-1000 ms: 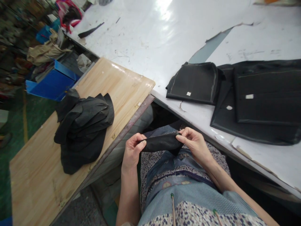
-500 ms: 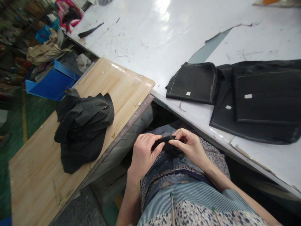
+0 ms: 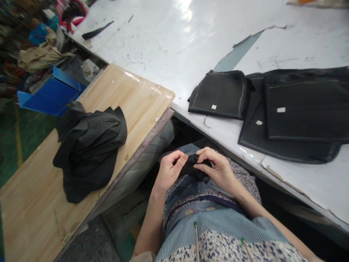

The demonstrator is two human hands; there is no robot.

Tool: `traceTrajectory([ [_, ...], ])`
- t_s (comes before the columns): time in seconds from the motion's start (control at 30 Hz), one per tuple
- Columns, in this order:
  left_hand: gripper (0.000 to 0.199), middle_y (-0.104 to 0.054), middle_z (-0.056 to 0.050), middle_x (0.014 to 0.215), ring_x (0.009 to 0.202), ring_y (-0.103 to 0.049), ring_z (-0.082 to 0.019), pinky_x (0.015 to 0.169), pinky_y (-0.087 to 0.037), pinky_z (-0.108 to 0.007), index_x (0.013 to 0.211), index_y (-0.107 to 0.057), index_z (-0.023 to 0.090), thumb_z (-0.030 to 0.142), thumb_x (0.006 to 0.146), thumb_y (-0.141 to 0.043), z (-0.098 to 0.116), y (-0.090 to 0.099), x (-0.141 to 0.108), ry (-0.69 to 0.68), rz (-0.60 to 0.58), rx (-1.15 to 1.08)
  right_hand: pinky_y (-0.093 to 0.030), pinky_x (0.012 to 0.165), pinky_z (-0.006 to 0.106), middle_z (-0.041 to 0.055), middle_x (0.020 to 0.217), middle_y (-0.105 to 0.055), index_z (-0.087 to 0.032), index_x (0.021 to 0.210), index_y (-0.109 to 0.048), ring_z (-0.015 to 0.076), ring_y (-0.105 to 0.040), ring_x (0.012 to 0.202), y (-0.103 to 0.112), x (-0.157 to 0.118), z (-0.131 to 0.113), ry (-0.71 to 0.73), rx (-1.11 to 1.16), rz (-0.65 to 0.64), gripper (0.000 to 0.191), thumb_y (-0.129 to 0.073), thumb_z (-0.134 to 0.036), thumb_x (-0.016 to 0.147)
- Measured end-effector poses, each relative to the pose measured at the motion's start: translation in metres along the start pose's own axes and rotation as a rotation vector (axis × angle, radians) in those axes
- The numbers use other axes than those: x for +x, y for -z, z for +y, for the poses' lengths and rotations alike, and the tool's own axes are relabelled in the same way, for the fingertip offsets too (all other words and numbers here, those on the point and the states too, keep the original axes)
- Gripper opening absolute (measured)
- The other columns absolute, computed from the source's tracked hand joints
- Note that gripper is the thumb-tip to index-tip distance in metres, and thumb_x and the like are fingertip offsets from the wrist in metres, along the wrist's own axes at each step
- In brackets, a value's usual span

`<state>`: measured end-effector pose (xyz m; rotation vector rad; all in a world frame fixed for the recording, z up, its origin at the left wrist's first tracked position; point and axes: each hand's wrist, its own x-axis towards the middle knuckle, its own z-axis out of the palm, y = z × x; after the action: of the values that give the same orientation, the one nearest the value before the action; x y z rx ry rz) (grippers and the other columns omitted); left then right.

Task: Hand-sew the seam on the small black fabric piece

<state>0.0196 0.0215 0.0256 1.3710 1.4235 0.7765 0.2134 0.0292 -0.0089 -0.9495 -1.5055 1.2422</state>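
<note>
Above my lap, a small piece of black fabric (image 3: 194,168) is held between my two hands, partly hidden by the fingers. My left hand (image 3: 172,170) pinches its left side between thumb and forefinger. On the other side, the thumb and fingers of my right hand (image 3: 216,165) grip the fabric near its top edge. A crumpled pile of black fabric pieces (image 3: 91,149) lies to the left on a wooden board (image 3: 141,91). To the right, folded black pieces with small white labels (image 3: 219,92) rest in stacks.
A large white table (image 3: 152,47) with a torn covering stretches across the front and right, its edge close to my right arm. Beyond the board, a blue box (image 3: 51,91) stands at the left. A dark strip (image 3: 97,30) lies on the far left of the table.
The fingers of my left hand have drawn together into a tighter pinch, and the fabric between my hands is more bunched. The view has shifted slightly, moving the surroundings left.
</note>
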Motion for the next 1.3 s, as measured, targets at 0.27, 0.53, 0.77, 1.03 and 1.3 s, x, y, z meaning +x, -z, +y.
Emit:
traceTrajectory([
  [0.27,0.030,-0.054,0.002,0.066,0.058,-0.041,-0.008,0.054,-0.031,-0.021,0.081,-0.066,0.014,0.043,0.082,-0.074,0.000,-0.011,0.006,0.192,-0.005,-0.203,-0.050,0.082,0.028,0.0034,0.098,-0.062,-0.021,0.082,-0.063,0.0172,-0.063,0.090,0.000,-0.002,0.003,0.063,-0.090,-0.012,0.014,-0.074,-0.012,0.085],
  [0.53,0.026,-0.058,0.002,0.067,0.057,-0.046,-0.007,0.053,-0.034,-0.018,0.078,-0.064,0.013,0.034,0.076,-0.077,-0.003,-0.015,0.009,0.269,-0.064,-0.319,-0.049,0.081,0.026,0.0031,0.096,-0.062,-0.020,0.082,-0.064,0.0165,-0.063,0.091,0.000,-0.001,0.001,0.080,-0.093,-0.041,0.015,-0.073,-0.009,0.085],
  [0.77,0.022,-0.053,0.003,0.061,0.053,-0.042,-0.006,0.050,-0.030,-0.018,0.078,-0.063,0.012,0.031,0.075,-0.074,-0.006,-0.018,0.010,0.275,-0.038,-0.286,-0.049,0.083,0.029,0.0025,0.094,-0.064,-0.021,0.082,-0.064,0.0178,-0.063,0.091,0.002,-0.001,-0.001,-0.024,-0.038,-0.048,0.014,-0.075,-0.013,0.084],
  [1.03,0.024,-0.049,0.005,0.059,0.052,-0.038,-0.005,0.049,-0.028,-0.018,0.076,-0.062,0.013,0.034,0.075,-0.075,-0.007,-0.021,0.008,0.285,-0.084,-0.303,-0.050,0.068,0.027,-0.0003,0.080,-0.064,-0.020,0.090,-0.063,0.0149,-0.061,0.074,0.003,0.003,0.000,-0.361,0.235,-0.014,0.012,-0.071,-0.028,0.086],
  [1.3,0.027,-0.054,0.003,0.063,0.053,-0.041,-0.006,0.050,-0.030,-0.017,0.075,-0.062,0.012,0.035,0.072,-0.077,-0.005,-0.025,0.010,0.279,-0.092,-0.291,-0.052,0.074,0.028,0.0008,0.084,-0.065,-0.019,0.089,-0.062,0.0151,-0.063,0.077,-0.001,0.006,0.001,-0.369,0.212,0.038,0.014,-0.070,-0.019,0.077],
])
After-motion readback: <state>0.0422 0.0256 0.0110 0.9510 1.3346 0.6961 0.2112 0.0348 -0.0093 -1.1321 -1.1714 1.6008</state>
